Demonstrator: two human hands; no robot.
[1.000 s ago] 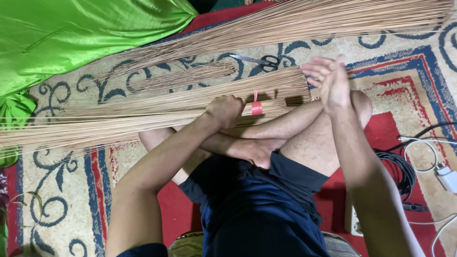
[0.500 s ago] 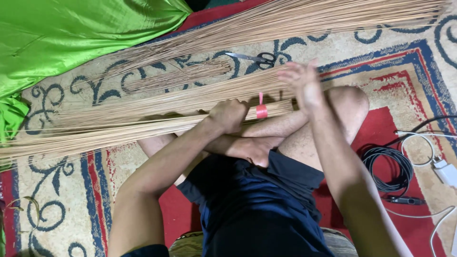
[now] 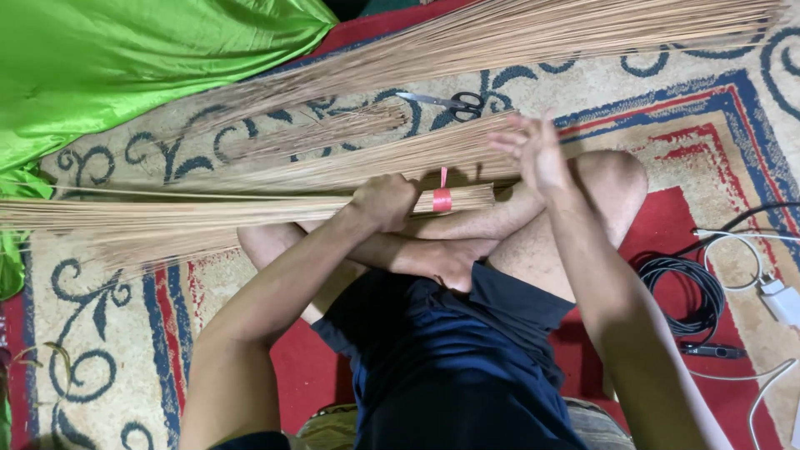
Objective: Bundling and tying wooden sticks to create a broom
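The left hand [image 3: 385, 200] is fisted around a bundle of thin sticks [image 3: 250, 215] tied with red tape [image 3: 442, 200], lying across the person's shins, its long axis running 9 to 3 o'clock, cut ends toward 3. The right hand [image 3: 533, 150], fingers loosely spread, meets those ends. Scissors [image 3: 446, 102] lie at 12 o'clock.

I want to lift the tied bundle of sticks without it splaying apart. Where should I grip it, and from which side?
Grip the bundle of sticks beside the red tie, coming down from above. There the sticks are packed tight into a round, graspable neck, while toward the far end they fan out loosely. The left hand already wraps that spot; the right hand is open at the cut ends.
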